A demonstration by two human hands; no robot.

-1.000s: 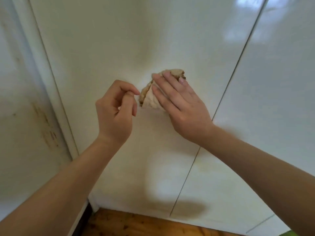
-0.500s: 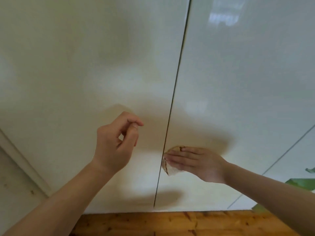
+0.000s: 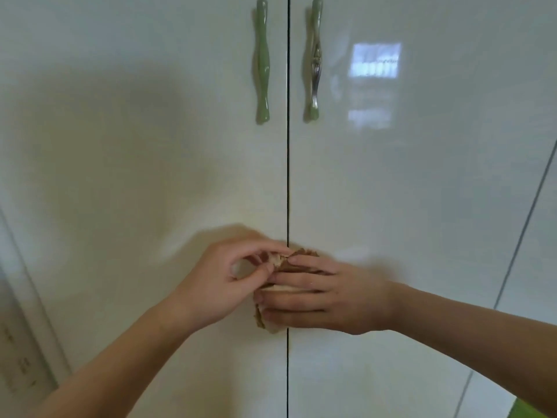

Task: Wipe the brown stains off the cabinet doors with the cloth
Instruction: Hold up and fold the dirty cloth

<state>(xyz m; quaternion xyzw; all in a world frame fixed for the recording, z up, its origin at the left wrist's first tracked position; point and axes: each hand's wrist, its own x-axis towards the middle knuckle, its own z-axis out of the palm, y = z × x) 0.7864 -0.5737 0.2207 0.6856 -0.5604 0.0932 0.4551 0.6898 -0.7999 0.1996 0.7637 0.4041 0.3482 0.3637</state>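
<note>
Brown-soiled and crumpled, the cloth [image 3: 303, 255] sits right on the seam [image 3: 288, 176] between the two cabinet doors, well below the pair of green handles [image 3: 262, 61] that flank it. The right hand [image 3: 331, 294] presses the cloth flat to the surface across the seam, its fingers [image 3: 301, 277] straight and slightly apart. The left hand [image 3: 223, 279], just left of the seam, pinches the cloth's upper edge between thumb and curled fingertips, apparently refolding or straightening it. Judging by the glossy faces, the left door [image 3: 150, 146] and the right door [image 3: 422, 176] look largely free of stains, so most of the wiping here seems done. Faint brownish marks show on the side panel [image 3: 18, 372] far left of the seam, and those probably remain. The patch beneath the cloth and hands is hidden. The doors' lower ends are cut off, the handle tops run out of view, and glare right of the seam could mask light smears.
</note>
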